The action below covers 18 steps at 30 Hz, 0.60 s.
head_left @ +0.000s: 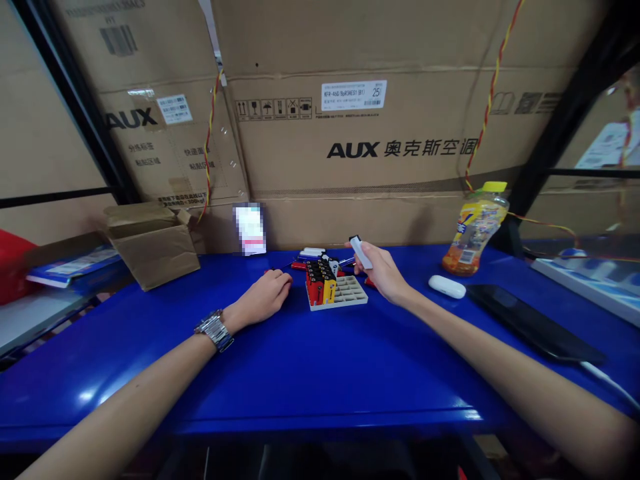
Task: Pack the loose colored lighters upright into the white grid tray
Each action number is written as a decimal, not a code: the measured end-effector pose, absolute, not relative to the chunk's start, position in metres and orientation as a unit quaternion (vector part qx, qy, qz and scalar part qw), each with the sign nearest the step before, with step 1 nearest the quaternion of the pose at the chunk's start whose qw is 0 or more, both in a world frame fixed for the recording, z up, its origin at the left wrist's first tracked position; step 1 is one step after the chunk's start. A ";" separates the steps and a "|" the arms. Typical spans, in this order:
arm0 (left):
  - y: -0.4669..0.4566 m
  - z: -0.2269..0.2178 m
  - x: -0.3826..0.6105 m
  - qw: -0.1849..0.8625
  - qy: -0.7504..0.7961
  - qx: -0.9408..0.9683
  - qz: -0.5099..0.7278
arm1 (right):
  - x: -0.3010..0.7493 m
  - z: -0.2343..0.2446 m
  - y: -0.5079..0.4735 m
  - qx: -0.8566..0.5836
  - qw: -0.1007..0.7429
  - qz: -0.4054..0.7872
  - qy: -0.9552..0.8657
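My right hand (385, 267) is closed around a white lighter (362, 255) with a black top, pinched between thumb and fingers; my fingers hide part of it, so its lower end is hard to make out. My left hand (265, 293) lies on the blue table (300, 373), fingers loosely curled under; something red shows behind the knuckles, and I can't tell whether I have hold of it. Between my hands sits the pale tray (340, 307), with red lighters (315, 291) and yellow lighters (329, 291) upright in its left part and bare compartments at its right. Behind them, loose lighters (314, 253) lie partly covered, too jumbled to count. Farther back, a lit screen (250, 230) is blurred beyond reading. To my right, a black device (535, 327) trails a white cable (610, 383) cut off at the edge.
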<state>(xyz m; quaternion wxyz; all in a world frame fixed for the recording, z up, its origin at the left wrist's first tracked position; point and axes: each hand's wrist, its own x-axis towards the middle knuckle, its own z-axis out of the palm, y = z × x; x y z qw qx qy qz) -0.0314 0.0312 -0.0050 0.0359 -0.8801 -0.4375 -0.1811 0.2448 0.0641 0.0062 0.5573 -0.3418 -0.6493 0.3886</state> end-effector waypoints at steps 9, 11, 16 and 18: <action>0.029 -0.004 -0.029 0.026 -0.439 -0.880 -0.177 | 0.249 0.003 0.058 -0.366 0.480 0.336 -0.723; 0.030 -0.004 -0.029 0.027 -0.437 -0.882 -0.176 | 0.249 0.003 0.055 -0.379 0.481 0.320 -0.723; 0.030 -0.005 -0.030 0.031 -0.437 -0.882 -0.174 | 0.250 0.007 0.050 -0.407 0.487 0.235 -0.736; 0.030 -0.005 -0.030 0.031 -0.436 -0.883 -0.172 | 0.250 0.008 0.049 -0.416 0.494 0.201 -0.736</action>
